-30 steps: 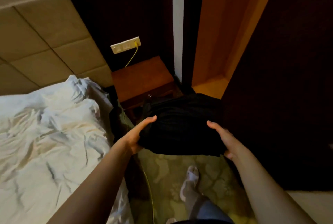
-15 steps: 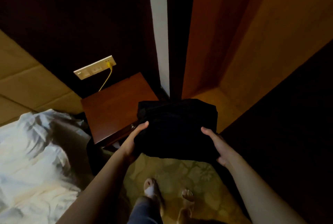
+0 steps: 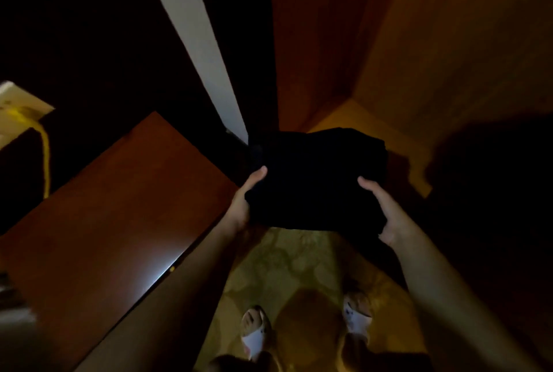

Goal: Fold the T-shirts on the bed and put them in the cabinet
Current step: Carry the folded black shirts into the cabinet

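Hidden: fingers of both hands lay under the folded black T-shirt [image 3: 317,180]; folds lost in darkness.
Grip: left hand [image 3: 244,204] and right hand [image 3: 386,210] clasped its side edges, thumbs on top.
Position: T-shirt at the open cabinet [image 3: 389,42] mouth, beside the nightstand [image 3: 119,207].
Count: one T-shirt, two hands.

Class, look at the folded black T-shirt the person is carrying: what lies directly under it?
Under the folded black T-shirt, patterned carpet shows at its near edge; both hands' fingers, beneath it, are hidden, as is whatever lies under its far half.
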The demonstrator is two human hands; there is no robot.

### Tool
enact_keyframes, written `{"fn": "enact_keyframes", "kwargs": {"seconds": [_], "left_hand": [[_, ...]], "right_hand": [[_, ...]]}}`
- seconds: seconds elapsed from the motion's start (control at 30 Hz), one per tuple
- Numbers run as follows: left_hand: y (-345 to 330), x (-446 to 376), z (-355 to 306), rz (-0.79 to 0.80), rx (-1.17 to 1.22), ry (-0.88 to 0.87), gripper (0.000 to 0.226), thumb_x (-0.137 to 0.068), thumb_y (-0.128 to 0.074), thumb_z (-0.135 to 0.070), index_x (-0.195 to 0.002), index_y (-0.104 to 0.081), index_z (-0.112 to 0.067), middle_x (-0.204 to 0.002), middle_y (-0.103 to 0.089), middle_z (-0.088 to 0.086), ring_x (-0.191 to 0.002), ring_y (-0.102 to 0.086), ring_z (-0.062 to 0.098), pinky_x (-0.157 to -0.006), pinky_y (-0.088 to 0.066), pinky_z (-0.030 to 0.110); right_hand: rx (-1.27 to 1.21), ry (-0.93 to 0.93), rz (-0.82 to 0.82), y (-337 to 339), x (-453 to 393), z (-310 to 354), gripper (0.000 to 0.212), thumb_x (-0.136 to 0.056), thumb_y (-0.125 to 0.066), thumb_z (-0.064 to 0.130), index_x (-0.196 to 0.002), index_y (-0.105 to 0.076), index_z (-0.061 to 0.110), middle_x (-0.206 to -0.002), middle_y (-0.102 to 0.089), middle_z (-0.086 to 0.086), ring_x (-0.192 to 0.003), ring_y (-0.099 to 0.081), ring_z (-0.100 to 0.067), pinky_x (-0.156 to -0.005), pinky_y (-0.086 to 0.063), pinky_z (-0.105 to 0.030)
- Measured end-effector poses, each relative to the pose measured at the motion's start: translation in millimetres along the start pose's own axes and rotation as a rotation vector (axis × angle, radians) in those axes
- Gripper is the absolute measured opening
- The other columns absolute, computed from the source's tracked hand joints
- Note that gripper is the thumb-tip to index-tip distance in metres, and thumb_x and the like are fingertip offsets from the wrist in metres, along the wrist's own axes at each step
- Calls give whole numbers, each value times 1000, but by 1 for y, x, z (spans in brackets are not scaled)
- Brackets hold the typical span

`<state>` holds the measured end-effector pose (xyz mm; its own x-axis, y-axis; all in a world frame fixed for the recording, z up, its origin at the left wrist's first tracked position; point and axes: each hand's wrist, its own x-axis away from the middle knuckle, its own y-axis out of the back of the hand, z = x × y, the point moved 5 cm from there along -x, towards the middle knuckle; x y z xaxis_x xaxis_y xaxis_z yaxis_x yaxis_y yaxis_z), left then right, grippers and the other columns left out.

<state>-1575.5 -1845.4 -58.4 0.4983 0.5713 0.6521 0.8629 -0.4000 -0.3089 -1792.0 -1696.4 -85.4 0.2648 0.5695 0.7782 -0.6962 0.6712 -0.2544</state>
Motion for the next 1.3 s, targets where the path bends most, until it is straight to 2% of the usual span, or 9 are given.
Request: {"fn": "enact_keyframes", "kwargs": {"seconds": [0.2, 0.37, 0.43, 0.6, 0.87, 1.0, 1.07, 1.17, 1.3], "left_hand": [[-4, -162, 59, 101, -17, -7, 29, -103, -45, -37, -110, -66, -18, -100, -77, -2, -90, -74, 13, -69, -58, 24], [5, -291, 114, 154, -59, -13, 39, -103, -46, -38, -124, -64, -12, -124, -69, 11, -109, -69, 24, -88, -53, 36], [8, -335, 130, 174, -69, -5, 44, -101, -48, -40, -128, -62, -9, -128, -66, 13, -114, -66, 27, -94, -51, 39], [15, -412, 155, 194, -98, 8, 42, -102, -45, -43, -118, -68, -12, -116, -72, 11, -101, -71, 23, -87, -51, 38], [12, -497, 125, 216, -306, -92, 38, -102, -42, -45, -110, -67, -17, -106, -70, 6, -93, -69, 22, -83, -52, 40], [12, -531, 111, 200, -454, -114, 37, -98, -51, -48, -112, -66, -18, -106, -70, 6, -91, -70, 22, -76, -53, 39], [10, -535, 107, 230, -491, -120, 35, -100, -49, -45, -118, -63, -18, -109, -68, 5, -103, -67, 25, -87, -53, 41], [10, -540, 111, 238, -458, -97, 32, -105, -38, -38, -108, -62, -18, -94, -74, 2, -90, -72, 19, -78, -55, 34], [12, -539, 102, 123, -303, -105, 39, -98, -51, -50, -123, -61, -21, -124, -65, 11, -107, -65, 26, -91, -52, 42]], "right_hand": [[-87, 35, -8, 52, -166, -35, 67, -65, -86, 49, -124, -68, 24, -122, -69, -11, -114, -65, -35, -101, -48, -53], [-172, 108, 11, 91, -277, -69, 47, -85, -71, 42, -126, -66, 20, -126, -66, -14, -114, -64, -34, -74, -59, -42], [-192, 116, 1, 103, -314, -78, 36, -91, -65, 41, -116, -69, 14, -109, -72, -17, -88, -73, -28, -59, -59, -36], [-229, 210, -5, 120, -380, -86, 44, -94, -59, 39, -125, -63, 8, -100, -72, -9, -85, -71, -24, -56, -56, -31], [-271, 323, -52, 122, -464, -80, 46, -90, -64, 44, -125, -63, 16, -112, -70, -6, -105, -67, -27, -73, -54, -36], [-262, 321, -89, 122, -501, -83, 59, -80, -70, 55, -127, -59, 21, -104, -68, 2, -97, -64, -22, -71, -52, -38], [-271, 309, -122, 126, -515, -86, 74, -74, -74, 58, -136, -57, 21, -123, -66, -5, -112, -63, -28, -91, -54, -47], [-210, 244, -176, 131, -521, -92, 102, -56, -81, 69, -143, -48, 26, -134, -60, -6, -121, -58, -30, -107, -42, -57], [-217, 277, -264, 135, -520, -92, 77, -73, -78, 55, -135, -53, 19, -126, -63, -8, -112, -62, -29, -101, -50, -50]]}}
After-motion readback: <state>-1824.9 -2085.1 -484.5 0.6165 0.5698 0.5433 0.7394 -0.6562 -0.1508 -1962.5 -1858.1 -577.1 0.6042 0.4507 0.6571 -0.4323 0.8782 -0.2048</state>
